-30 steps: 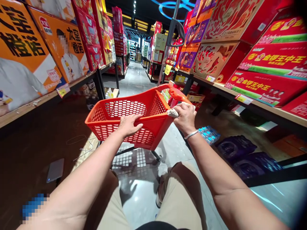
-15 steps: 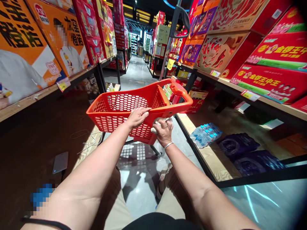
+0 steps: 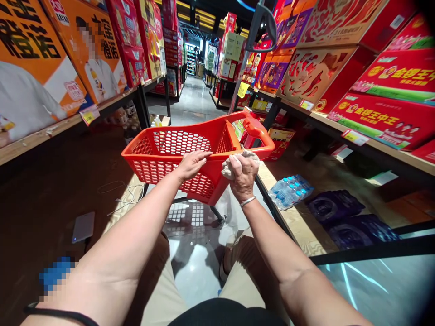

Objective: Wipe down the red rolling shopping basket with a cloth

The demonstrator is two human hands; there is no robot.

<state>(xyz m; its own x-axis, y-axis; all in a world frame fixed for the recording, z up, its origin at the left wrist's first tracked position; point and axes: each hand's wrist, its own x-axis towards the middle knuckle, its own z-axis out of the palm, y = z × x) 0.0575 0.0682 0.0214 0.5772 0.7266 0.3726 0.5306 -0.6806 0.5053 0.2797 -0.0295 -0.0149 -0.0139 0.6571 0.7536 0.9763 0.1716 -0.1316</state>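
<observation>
I note the left hand (image 3: 192, 164) flat on the basket (image 3: 152, 158) rim, fingers open and holding nothing, bracing it. Right hand (image 3: 243, 174) fingers clench a cloth (image 3: 228, 168) against that rim.

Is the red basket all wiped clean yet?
Not sure yet. Nothing shows as finished: the basket looks the same all over. Right now the left hand rests on the near rim while the right hand presses a crumpled cloth on the near corner. The mesh sides, the inside and the handle are probably left.
</observation>
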